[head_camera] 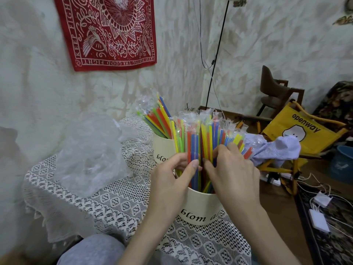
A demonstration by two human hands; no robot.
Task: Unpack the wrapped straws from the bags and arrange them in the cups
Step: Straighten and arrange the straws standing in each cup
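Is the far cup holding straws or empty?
Holding straws: a wrapped bundle stands tilted in the far cup.

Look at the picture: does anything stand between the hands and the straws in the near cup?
Nothing visible does. The left hand and right hand already touch the wrapped straws standing in the near cup.

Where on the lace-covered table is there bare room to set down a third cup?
Free: the lace cloth between the empty plastic bag and the near cup. Crowded: the right side, where near cup, far cup and both hands, left hand, right hand, bunch around the straws.
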